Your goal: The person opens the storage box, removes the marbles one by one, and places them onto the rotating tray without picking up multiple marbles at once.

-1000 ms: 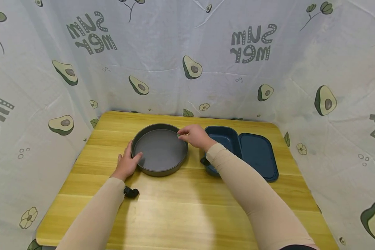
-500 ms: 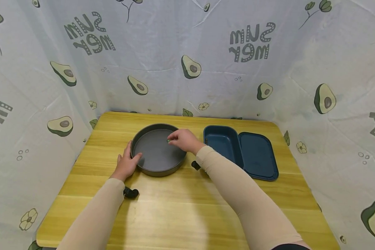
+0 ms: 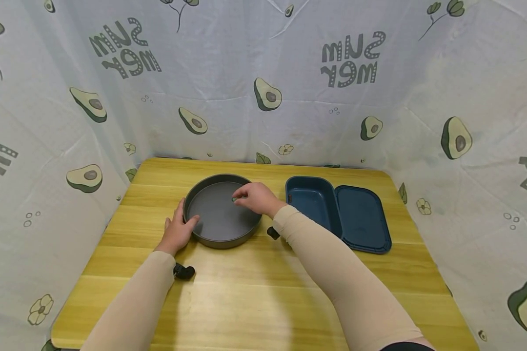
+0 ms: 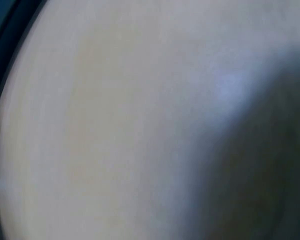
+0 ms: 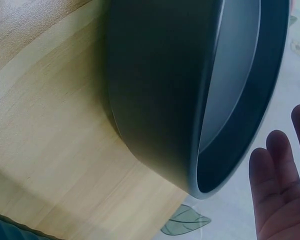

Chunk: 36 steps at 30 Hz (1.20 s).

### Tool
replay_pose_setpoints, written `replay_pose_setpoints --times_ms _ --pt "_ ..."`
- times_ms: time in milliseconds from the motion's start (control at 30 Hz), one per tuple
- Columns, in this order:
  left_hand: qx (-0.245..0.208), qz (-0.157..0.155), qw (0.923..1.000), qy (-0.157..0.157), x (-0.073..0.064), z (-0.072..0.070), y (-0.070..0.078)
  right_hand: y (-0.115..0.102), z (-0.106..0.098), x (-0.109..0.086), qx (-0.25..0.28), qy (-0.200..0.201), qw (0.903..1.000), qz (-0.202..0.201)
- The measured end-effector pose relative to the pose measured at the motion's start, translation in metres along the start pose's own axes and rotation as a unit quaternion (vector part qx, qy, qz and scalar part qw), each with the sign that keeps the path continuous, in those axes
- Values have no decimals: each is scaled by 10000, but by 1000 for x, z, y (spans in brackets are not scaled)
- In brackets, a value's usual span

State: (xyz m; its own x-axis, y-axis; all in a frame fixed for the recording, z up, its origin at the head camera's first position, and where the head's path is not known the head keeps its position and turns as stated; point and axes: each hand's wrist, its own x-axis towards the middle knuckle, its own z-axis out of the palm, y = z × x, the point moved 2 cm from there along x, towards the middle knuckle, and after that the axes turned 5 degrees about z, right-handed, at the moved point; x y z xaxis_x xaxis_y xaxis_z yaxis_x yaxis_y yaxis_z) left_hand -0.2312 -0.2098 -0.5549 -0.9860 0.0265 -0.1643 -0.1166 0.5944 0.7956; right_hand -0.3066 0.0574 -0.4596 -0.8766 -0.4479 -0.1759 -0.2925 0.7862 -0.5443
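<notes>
A round dark grey cake pan (image 3: 221, 222) lies on the wooden table. My left hand (image 3: 178, 229) holds its near left side, thumb over the rim and fingers along the outer wall. Over the pan's right part, my right hand (image 3: 256, 198) pinches a small green thing (image 3: 234, 199), too small to name. In the right wrist view the pan (image 5: 160, 90) stands beside several fingers (image 5: 277, 170) of that hand; the pinched thing is out of sight there. The left wrist view shows only blurred table surface (image 4: 115, 125) and dark shapes.
Right of the pan stands a blue rectangular container (image 3: 318, 200), with small brownish things (image 3: 290, 198) at its left inner wall. Its flat blue lid (image 3: 363, 219) lies right beside it. A printed curtain (image 3: 228, 73) hangs behind the wooden table (image 3: 228, 302).
My right hand has moved left from the pan's right rim to above its inside, still pinching the small green thing. The left hand has stayed in place.
</notes>
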Motion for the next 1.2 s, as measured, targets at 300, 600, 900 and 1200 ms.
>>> replay_pose_setpoints --times_ms 300,600,900,1200 --pt "6 -55 10000 9 -2 1 1 1 -2 -3 83 -28 10000 -12" --pt "-32 -28 10000 0 -2 1 3 19 -29 -11 140 189 9997 75" --pt "-96 21 9999 41 3 1 -2 69 -72 -35 -242 254 9984 450" --pt "-61 59 10000 51 3 1 -4 106 -80 -71 -1308 -557 9897 193"
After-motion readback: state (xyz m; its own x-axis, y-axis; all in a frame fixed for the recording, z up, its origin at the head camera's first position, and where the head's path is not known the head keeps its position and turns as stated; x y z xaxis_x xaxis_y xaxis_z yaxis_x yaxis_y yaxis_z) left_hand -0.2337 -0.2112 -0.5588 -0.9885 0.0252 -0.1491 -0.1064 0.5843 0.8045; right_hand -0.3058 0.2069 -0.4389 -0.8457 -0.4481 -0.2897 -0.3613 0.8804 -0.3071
